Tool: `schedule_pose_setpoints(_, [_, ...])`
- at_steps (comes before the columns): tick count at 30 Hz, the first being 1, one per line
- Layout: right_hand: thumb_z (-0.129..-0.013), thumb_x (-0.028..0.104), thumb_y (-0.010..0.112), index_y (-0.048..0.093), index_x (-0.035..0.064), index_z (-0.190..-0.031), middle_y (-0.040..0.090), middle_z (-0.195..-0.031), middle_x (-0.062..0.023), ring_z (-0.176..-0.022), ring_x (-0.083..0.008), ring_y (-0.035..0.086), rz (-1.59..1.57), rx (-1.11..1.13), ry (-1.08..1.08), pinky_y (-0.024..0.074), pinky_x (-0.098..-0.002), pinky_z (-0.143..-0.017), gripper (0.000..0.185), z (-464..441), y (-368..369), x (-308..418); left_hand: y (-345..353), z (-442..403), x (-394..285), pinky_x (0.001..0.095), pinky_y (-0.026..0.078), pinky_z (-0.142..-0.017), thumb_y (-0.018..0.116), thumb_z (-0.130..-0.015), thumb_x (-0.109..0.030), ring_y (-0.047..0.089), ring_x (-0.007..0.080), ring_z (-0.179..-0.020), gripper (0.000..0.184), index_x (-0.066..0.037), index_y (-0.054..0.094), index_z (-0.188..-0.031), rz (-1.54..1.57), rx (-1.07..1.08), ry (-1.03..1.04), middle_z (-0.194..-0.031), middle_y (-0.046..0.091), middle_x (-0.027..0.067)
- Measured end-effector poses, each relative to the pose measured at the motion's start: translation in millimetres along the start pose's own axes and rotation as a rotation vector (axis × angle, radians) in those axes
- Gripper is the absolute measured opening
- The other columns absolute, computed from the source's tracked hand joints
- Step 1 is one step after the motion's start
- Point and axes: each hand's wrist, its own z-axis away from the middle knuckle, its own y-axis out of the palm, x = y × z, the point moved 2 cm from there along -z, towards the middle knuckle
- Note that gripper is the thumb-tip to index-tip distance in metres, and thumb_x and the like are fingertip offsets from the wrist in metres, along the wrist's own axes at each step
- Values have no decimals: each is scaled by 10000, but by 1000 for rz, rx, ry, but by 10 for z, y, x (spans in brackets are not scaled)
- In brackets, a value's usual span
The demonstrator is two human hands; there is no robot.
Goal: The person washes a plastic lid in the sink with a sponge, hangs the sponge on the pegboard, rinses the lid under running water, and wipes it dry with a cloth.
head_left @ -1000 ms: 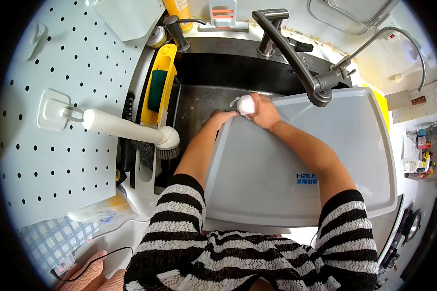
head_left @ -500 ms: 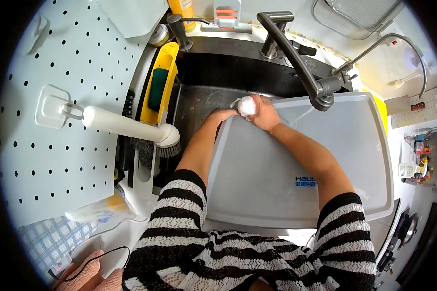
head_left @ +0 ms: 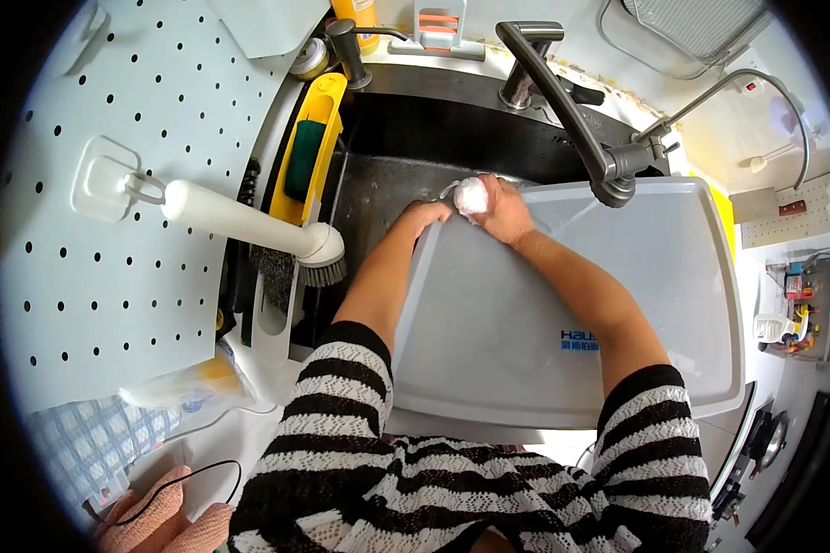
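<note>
A large grey plastic lid [head_left: 507,313] with blue lettering lies over the right part of the dark sink [head_left: 415,124]. My left hand [head_left: 422,218] is closed around its upper left corner; the fingertips are partly hidden. A rounded white scrubbing ball [head_left: 471,196] with a small loop is gripped in my right hand [head_left: 505,217]. That hand is at the lid's far edge, near the left corner, and the ball is beside my left hand. Whether the ball presses on the lid or sits just above it, I cannot tell.
The grey faucet [head_left: 572,101] reaches over the lid's far edge. Left of the sink, a yellow holder [head_left: 327,97] carries a dark green sponge [head_left: 302,161]. A white-handled brush [head_left: 249,221] hangs from a pegboard [head_left: 148,304]. A soap dispenser [head_left: 349,55] stands behind.
The ball in my right hand has turned slightly and shifted a little, with slightly more of it showing. My left hand stays at the lid's corner. The whole view has tilted a little.
</note>
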Motion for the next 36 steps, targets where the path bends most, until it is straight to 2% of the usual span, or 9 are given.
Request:
schedule_pose_setpoints(5, [-585, 168, 654, 416, 62, -1063, 494, -965, -180, -923, -342, 467, 4, 10, 23, 364, -387, -818, 545, 2, -5, 2, -44, 252, 51, 329, 449, -557, 518, -530, -111, 526, 232, -594, 192, -38, 533, -706, 141, 258, 21, -682, 536, 114])
schedule_pose_setpoints(8, [-583, 170, 656, 416, 67, -1071, 493, -970, -179, -925, -341, 466, -15, -5, 13, 364, -385, -821, 553, 4, 8, -28, 31, 373, 75, 337, 457, -575, 495, -525, -72, 526, 242, -600, 207, -24, 537, -722, 230, 110, 14, -691, 539, 122])
schedule_pose_setpoints(14, [-582, 139, 652, 407, 31, -1080, 505, -960, -190, -933, -353, 461, -51, 29, 46, 373, -378, -822, 566, 7, -72, 25, -21, 394, 181, 405, 450, -585, 541, -550, -67, 535, 262, -679, 249, 27, 524, -779, 281, 261, 34, -753, 539, 136])
schedule_pose_setpoints(18, [-583, 158, 660, 406, 25, -1078, 503, -959, -196, -925, -350, 468, 64, -76, -43, 380, -380, -813, 573, 39, -32, 7, 16, 731, 164, 412, 452, -582, 559, -587, -66, 552, 269, -688, 228, 48, 539, -783, 262, 171, 54, -788, 551, 158])
schedule_pose_setpoints(24, [-537, 189, 681, 439, 18, -1024, 559, -867, -192, -820, -360, 538, 212, 277, 172, 437, -400, -728, 571, -209, 309, 172, 141, 647, 276, 381, 454, -604, 593, -638, -88, 561, 244, -699, 228, 58, 557, -809, 374, 84, 159, -767, 567, 144])
schedule_pose_setpoints(26, [-532, 220, 671, 461, 9, -1009, 566, -874, -207, -828, -351, 545, 114, 370, 174, 441, -396, -716, 562, -291, 539, 287, 191, 575, 280, 352, 463, -595, 584, -649, -96, 567, 225, -675, 246, 31, 555, -857, 414, 10, 335, -785, 578, 130])
schedule_pose_setpoints(31, [-515, 285, 671, 490, 6, -1001, 572, -866, -205, -831, -342, 546, 131, 573, 97, 434, -383, -726, 589, -381, 333, 35, 130, 674, 256, 368, 431, -551, 455, -738, -204, 536, 225, -594, 238, 1, 573, -720, 444, 29, 119, -707, 573, 124])
schedule_pose_setpoints(34, [-520, 297, 671, 487, -1, -1002, 575, -860, -198, -849, -341, 540, 230, 401, 181, 430, -379, -740, 596, -360, 424, -8, 202, 517, 266, 358, 440, -582, 450, -711, -180, 535, 232, -635, 224, 18, 547, -752, 454, 67, 171, -719, 550, 123])
schedule_pose_setpoints(36, [-527, 268, 679, 481, -11, -1000, 564, -890, -211, -873, -342, 531, 5, 492, 76, 426, -383, -752, 584, -279, 370, 168, 238, 519, 299, 372, 442, -594, 433, -731, -170, 540, 244, -673, 236, 24, 545, -805, 501, 38, 218, -772, 552, 138])
